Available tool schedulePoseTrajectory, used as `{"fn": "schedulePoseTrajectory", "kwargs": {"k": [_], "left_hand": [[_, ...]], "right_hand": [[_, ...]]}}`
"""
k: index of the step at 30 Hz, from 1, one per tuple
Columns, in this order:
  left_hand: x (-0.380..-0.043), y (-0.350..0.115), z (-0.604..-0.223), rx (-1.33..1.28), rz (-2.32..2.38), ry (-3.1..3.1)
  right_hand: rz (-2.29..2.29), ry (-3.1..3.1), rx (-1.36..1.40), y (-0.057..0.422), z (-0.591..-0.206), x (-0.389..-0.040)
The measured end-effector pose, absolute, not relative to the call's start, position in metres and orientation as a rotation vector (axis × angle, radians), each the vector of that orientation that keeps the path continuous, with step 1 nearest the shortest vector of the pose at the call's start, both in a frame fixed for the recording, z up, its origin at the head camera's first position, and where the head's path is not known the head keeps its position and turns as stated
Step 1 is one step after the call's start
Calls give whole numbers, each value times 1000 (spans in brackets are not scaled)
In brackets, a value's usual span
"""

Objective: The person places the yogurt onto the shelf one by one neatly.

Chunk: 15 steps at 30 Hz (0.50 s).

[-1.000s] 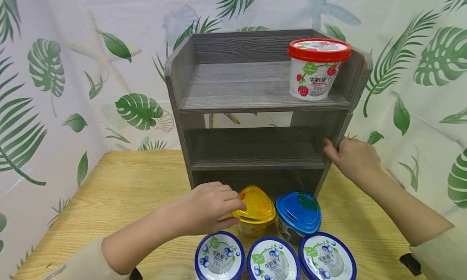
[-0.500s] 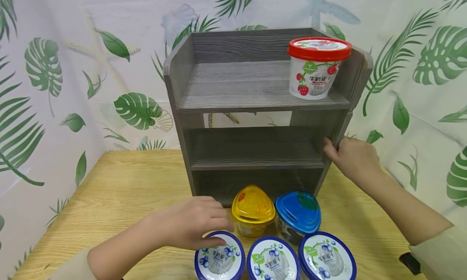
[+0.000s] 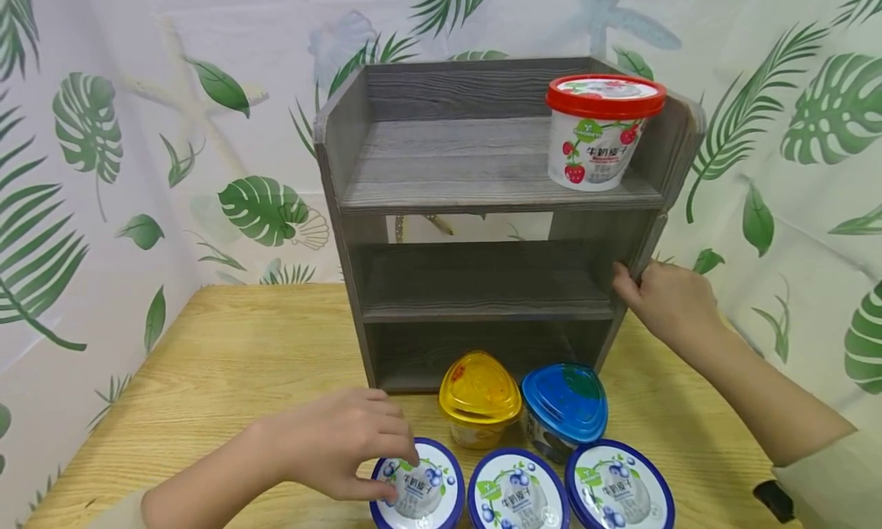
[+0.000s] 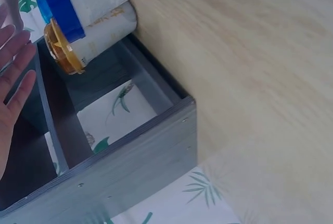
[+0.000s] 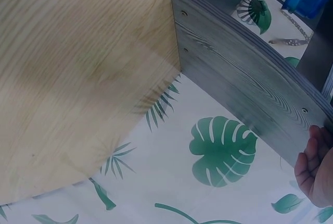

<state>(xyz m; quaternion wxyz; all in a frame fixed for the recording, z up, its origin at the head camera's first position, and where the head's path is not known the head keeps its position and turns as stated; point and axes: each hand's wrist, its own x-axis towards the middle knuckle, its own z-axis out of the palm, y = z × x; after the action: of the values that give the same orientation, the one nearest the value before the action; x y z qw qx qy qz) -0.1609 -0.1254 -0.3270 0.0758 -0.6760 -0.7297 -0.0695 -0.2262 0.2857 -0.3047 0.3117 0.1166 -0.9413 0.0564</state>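
My left hand (image 3: 338,445) hovers over the leftmost tub (image 3: 417,489), which has a white blueberry-print lid with a purple rim. Its thumb and fingertips overlap that lid in the head view; in the left wrist view the fingers (image 4: 20,73) are spread with nothing between them. My right hand (image 3: 671,299) grips the right side panel of the grey wooden shelf (image 3: 482,315), thumb on the front edge. Its curled fingers (image 5: 312,156) lie along the panel's outer face in the right wrist view.
Two more blueberry-lid tubs, one in the middle (image 3: 518,492) and one at right (image 3: 620,487), stand alongside. A yellow-lidded cup (image 3: 480,391) and a blue-lidded cup (image 3: 565,403) stand before the shelf. A red-lidded strawberry tub (image 3: 605,135) sits on the top board. Patterned cloth (image 3: 172,77) hangs behind.
My left hand has drawn back from beside the yellow-lidded cup, down and left to the leftmost blueberry-lid tub. The right hand keeps its grip on the shelf.
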Motion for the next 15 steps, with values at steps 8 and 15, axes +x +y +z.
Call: {"fn": "schedulePoseTrajectory", "kwargs": {"k": [8,15], "left_hand": [[-156,-134,-342,-2041,-304,-2055],[-154,-139,-357,-2006,-389,-2003]], "right_hand": [[143,-2480,309,285,-305,-226],[134,-2471,309,285,-305,-226]]}}
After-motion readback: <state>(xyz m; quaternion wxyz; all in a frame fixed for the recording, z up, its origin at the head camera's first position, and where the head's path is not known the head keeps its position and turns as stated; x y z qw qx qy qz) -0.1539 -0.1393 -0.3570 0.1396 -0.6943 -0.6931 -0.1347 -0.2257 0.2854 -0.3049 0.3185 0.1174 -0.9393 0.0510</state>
